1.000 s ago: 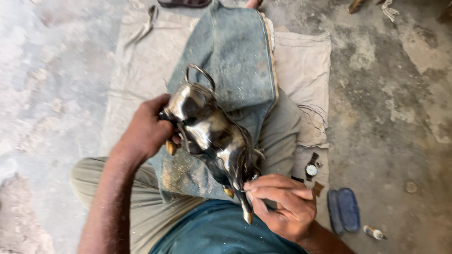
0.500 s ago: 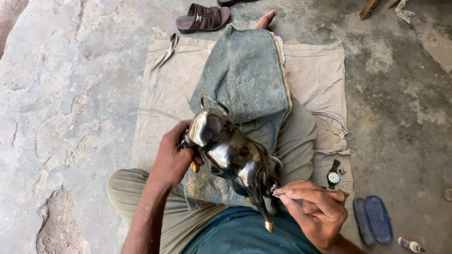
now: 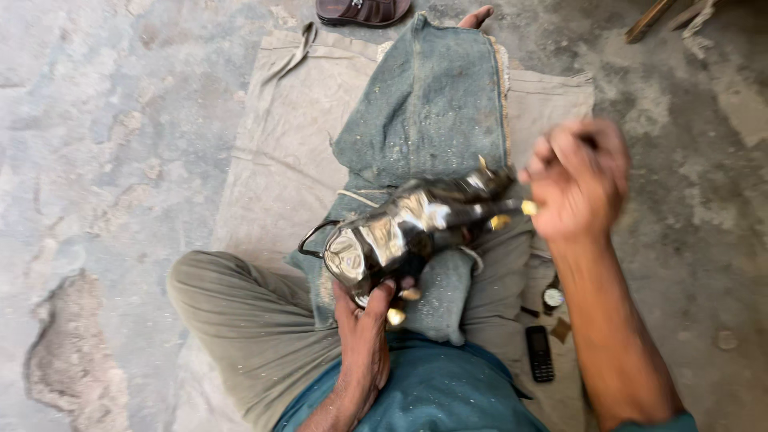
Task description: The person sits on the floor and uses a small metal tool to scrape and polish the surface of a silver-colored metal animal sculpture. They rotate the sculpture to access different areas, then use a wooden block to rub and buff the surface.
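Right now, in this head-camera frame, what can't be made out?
- Right hand: motion-blurred, so whether it holds anything is unclear.
- Metal animal figure: its underside is hidden by the left hand; its far end is blurred.
- Sandal: cut off by the top edge.
- Wristwatch: too small to read its face.
- Sticks: top right, cut by the edge.

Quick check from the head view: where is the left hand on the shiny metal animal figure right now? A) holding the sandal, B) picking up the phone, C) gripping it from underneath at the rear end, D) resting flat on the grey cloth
C: the left hand grips the metal animal figure from below at its rounded rear end, above the lap.
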